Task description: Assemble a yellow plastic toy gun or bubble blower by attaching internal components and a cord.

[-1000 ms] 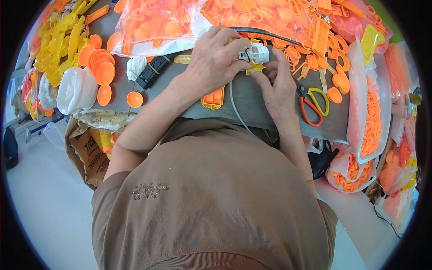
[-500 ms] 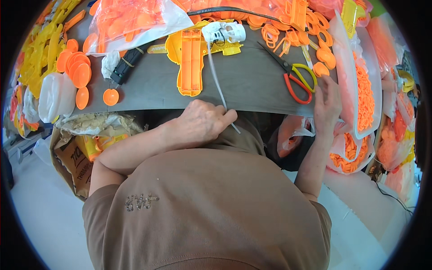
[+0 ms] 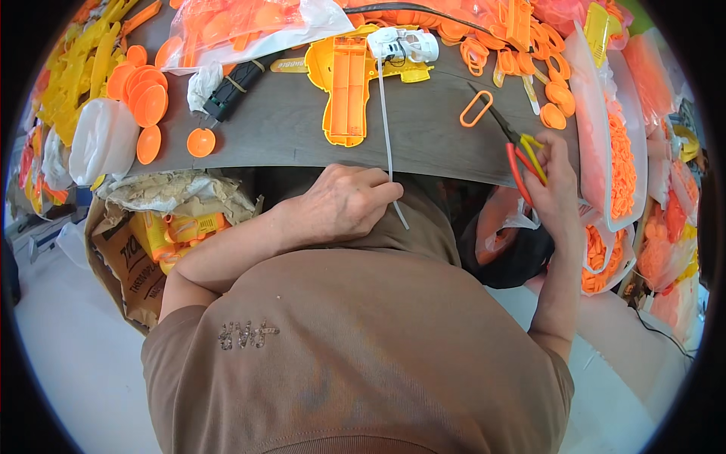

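Note:
Between its thumb and fingers, my left hand (image 3: 349, 200) pinches a thin clear tube (image 3: 386, 129) near its lower end, just off the table's front edge. The tube runs up to a white cylindrical plastic part (image 3: 401, 45) with dark wires. That part rests on a yellow toy-gun shell half (image 3: 321, 64), with an orange ribbed grip piece (image 3: 349, 91) inside the shell. At the table's right front, my right hand (image 3: 556, 178) holds scissors (image 3: 514, 140) with red and yellow handles, the dark blades pointing away to the left. Beside the blades lies an orange oval loop (image 3: 476, 108).
Orange cups (image 3: 144, 98) and a black elongated part (image 3: 234, 87) lie on the left. A clear bag of orange parts (image 3: 249, 30) covers the back. On the right stands a white tub (image 3: 597, 151) with small orange pieces. A paper sack (image 3: 128, 265) stands below left.
My right hand has closed on the scissors and drawn their handles toward me. An orange loop now shows beside the blades. My left hand keeps its pinch on the tube. The view has shifted slightly.

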Available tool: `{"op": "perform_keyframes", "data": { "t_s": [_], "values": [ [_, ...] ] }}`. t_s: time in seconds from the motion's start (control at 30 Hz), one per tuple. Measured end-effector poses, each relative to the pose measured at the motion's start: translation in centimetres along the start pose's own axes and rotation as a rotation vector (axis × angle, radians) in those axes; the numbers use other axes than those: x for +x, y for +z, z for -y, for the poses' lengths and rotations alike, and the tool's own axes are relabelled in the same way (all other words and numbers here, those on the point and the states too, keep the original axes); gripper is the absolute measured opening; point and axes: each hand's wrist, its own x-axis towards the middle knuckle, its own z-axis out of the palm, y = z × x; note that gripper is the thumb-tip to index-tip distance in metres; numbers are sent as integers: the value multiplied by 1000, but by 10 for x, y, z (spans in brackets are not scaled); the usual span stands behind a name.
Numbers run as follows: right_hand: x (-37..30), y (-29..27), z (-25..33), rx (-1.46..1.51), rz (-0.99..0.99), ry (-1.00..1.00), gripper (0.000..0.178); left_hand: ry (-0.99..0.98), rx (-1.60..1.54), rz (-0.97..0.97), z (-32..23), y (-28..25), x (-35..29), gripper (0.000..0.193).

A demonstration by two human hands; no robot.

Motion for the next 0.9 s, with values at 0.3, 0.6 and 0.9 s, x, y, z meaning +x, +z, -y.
{"op": "perform_keyframes", "data": {
  "t_s": [0.3,0.6,0.9],
  "values": [
    [-37,28,32,392,286,-107,72,64,-62,-3,6,-3,-4,16],
    [-48,40,41,585,348,-9,92,74,-77,-5,9,-4,-3,20],
    [-58,76,41,639,453,-75,98,77,-49,43,7,-4,-1,21]
  ]
}}
